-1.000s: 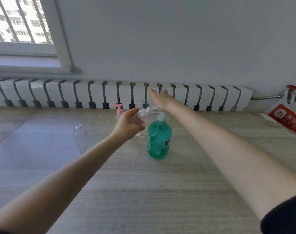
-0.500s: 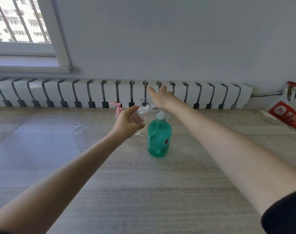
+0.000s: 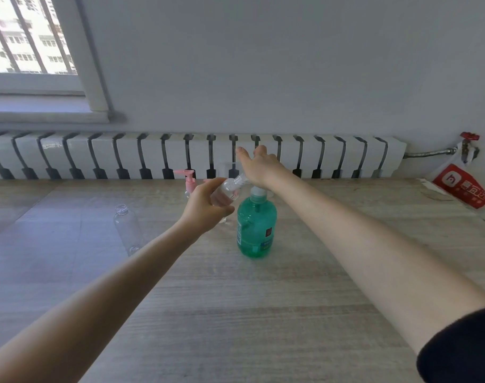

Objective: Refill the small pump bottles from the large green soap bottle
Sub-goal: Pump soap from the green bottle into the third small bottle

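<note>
The large green soap bottle [image 3: 257,228] stands upright mid-table, with a white pump on top. My right hand [image 3: 259,166] lies flat over that pump, fingers stretched out toward the radiator. My left hand [image 3: 206,207] grips a small clear bottle [image 3: 230,189], tilted so its open neck points at the pump's spout under my right palm. Another small clear bottle [image 3: 126,229] without a cap stands to the left. A pink pump head [image 3: 188,181] shows behind my left hand; its bottle is mostly hidden.
The wooden table [image 3: 249,313] runs up to a white radiator [image 3: 152,156] along the back wall. A red and white bag [image 3: 461,187] lies at the far right near a pipe with a red valve [image 3: 469,139]. A window is at upper left.
My right hand has stayed over the green bottle's pump and my left hand keeps the small bottle at the spout; both shifted only slightly.
</note>
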Available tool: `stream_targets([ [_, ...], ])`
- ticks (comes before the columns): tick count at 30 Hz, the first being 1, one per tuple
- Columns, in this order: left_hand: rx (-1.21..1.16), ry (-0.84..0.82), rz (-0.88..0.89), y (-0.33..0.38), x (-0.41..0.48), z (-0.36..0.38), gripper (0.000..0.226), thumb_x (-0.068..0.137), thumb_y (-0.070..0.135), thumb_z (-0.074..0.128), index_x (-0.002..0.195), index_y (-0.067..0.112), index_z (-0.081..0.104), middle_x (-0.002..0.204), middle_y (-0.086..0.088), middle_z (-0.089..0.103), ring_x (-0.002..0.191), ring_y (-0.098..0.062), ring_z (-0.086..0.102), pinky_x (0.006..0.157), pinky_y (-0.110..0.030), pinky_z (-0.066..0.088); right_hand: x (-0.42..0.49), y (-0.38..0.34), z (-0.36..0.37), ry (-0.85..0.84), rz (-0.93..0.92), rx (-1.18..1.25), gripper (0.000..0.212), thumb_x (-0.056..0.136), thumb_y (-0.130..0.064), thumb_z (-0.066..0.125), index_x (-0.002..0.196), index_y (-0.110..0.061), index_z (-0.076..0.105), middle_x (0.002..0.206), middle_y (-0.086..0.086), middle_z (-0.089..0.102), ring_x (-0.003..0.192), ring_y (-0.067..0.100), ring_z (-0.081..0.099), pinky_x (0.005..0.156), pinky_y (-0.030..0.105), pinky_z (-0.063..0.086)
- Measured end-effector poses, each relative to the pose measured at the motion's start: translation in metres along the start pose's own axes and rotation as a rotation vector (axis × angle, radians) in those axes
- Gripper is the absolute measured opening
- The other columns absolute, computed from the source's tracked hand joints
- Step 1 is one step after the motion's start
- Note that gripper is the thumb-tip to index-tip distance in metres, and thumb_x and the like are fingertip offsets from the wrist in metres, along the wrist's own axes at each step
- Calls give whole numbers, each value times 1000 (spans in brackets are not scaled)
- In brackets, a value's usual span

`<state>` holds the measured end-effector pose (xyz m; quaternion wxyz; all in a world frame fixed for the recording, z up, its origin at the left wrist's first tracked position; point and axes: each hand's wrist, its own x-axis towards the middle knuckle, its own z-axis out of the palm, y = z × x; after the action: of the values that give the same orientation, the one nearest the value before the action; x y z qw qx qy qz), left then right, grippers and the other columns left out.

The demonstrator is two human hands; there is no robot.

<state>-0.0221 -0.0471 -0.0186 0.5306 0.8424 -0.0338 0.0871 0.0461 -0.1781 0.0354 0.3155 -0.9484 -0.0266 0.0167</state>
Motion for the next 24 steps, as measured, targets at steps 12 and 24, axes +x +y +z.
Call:
stream_targets([
  [12, -66, -3, 5, 0, -7, 0, 59, 78, -5, 68, 131, 13, 51, 104, 10, 54, 90, -1, 54, 84, -21, 47, -4, 0, -11, 178, -138, 411, 43, 100, -38, 27, 87, -7, 54, 75, 6, 52, 69, 16, 50, 62, 27, 38],
  [24, -240, -20, -120, -2, -14, 5, 56, 79, -3, 68, 131, 13, 51, 116, -6, 60, 103, -17, 58, 75, -22, 47, -38, 29, -21, 92, -337, 83, 16, 79, -17, 73, 92, -9, 67, 87, 0, 62, 82, 13, 58, 63, 16, 44],
])
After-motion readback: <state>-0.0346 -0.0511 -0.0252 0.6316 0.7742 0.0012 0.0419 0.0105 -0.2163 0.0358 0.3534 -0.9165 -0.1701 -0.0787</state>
